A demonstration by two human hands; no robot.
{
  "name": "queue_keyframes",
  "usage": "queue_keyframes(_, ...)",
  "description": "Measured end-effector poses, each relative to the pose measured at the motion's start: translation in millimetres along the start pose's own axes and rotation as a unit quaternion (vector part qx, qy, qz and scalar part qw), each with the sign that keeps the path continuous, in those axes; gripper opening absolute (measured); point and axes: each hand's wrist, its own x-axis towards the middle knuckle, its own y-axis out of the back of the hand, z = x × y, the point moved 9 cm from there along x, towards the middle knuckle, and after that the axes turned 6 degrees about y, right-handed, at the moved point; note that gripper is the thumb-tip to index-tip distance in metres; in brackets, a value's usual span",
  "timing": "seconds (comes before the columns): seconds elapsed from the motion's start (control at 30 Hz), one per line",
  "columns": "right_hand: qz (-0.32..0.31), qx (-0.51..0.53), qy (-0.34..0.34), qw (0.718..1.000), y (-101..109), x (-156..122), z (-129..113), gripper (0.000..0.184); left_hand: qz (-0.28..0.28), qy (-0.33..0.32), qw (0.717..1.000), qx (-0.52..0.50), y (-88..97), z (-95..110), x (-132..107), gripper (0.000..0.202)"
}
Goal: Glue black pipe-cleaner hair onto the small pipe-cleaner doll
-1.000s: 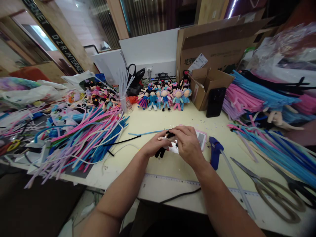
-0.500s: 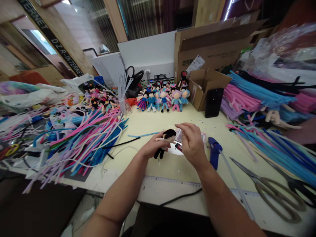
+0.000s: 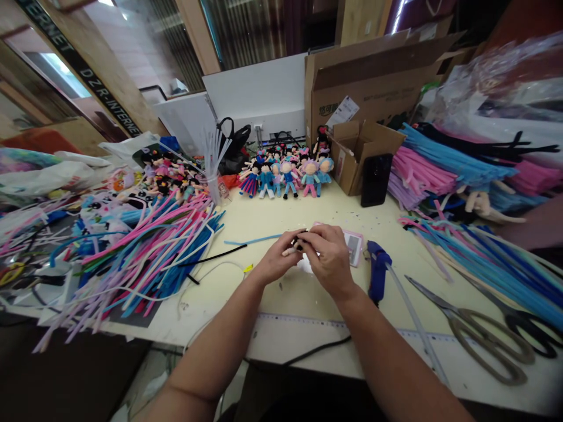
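The tabletop (image 3: 250, 217) is crowded along its left, right and far edges, while the hands work over its middle, nearer the near edge. A large cardboard box (image 3: 378, 102) stands at the far edge, right of centre. A heap of fuzzy stems (image 3: 167, 246), pink, blue, lilac and white, spreads over the left part, its ends toward the near left corner; these look unworked. A second spread of stems (image 3: 488, 264) lies along the right edge, also loose. In front of the far edge a cluster of little dolls (image 3: 288, 176) stands close together, with heads, limbs and coloured outfits; as far as can be judged, these are complete. Long scissors (image 3: 457, 313) lie near the near right corner, apart from the hands.

The left hand (image 3: 277, 258) and right hand (image 3: 328, 252) meet over the middle, fingertips nearly touching, each with its grip pinched on the same object. A blue glue gun (image 3: 377, 269) rests just to the right of the right hand, not being held. A single blue stem (image 3: 253, 240) lies beyond the left hand, untouched.

Smallest is the black-and-pale piece (image 3: 299, 234) between both sets of fingers, above the tabletop. It seems partway through being shaped; the fingers cover most of it, so which parts are finished and which remain cannot be told.
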Motion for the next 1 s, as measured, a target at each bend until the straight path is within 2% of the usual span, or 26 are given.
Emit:
queue_keyframes(0.07,0.045,0.026,-0.026,0.998,10,1,10,0.019,0.006,0.017,1.0,0.006,3.0,-4,2,0.059)
queue_keyframes(0.13,0.057,0.034,-0.063,0.996,16,0,25,0.019,0.024,0.041,0.999,-0.014,10.2,-7,3,0.055)
queue_keyframes(0.17,0.033,0.024,-0.078,0.996,13,-1,33,0.019,0.037,0.051,0.997,-0.036,14.8,-8,4,0.052)
queue_keyframes(0.23,-0.069,-0.03,-0.102,0.992,-3,-6,46,0.017,0.059,0.06,0.993,-0.086,23.9,-8,5,0.042)
queue_keyframes(0.3,-0.176,-0.106,-0.12,0.971,-21,-18,61,0.016,0.072,0.059,0.987,-0.134,30.6,-7,6,0.037)
queue_keyframes(0.33,-0.209,-0.137,-0.125,0.96,-28,-24,67,0.015,0.074,0.057,0.984,-0.154,32.8,-7,7,0.037)
queue_keyframes(0.4,-0.232,-0.172,-0.127,0.949,-36,-33,74,0.015,0.069,0.054,0.979,-0.183,34.1,-7,7,0.038)
queue_keyframes(0.47,-0.208,-0.192,-0.114,0.952,-35,-37,75,0.015,0.057,0.052,0.977,-0.199,33.2,-8,7,0.039)
queue_keyframes(0.57,-0.141,-0.215,-0.08,0.963,-17,-40,62,0.019,0.039,0.049,0.975,-0.213,31.4,-9,7,0.041)
queue_keyframes(0.63,-0.124,-0.202,-0.063,0.969,-1,-50,48,0.024,0.03,0.041,0.973,-0.223,31.4,-7,7,0.044)
queue_keyframes(0.73,-0.135,-0.157,-0.109,0.972,30,-84,40,0.027,0.016,0.027,0.971,-0.237,30.9,-4,6,0.049)
queue_keyframes(0.8,-0.13,-0.163,-0.18,0.961,55,-110,50,0.029,0.004,0.022,0.97,-0.241,28.4,-1,6,0.051)
queue_keyframes(0.9,-0.052,-0.246,-0.286,0.925,95,-134,75,0.034,-0.024,0.013,0.972,-0.234,20.2,2,4,0.049)
queue_keyframes(0.97,-0.031,-0.259,-0.324,0.909,103,-134,92,0.039,-0.045,0.005,0.974,-0.222,13.5,4,3,0.046)
queue_keyframes(1.0,-0.048,-0.252,-0.33,0.909,98,-128,99,0.042,-0.052,-0.002,0.975,-0.215,11.1,5,2,0.044)
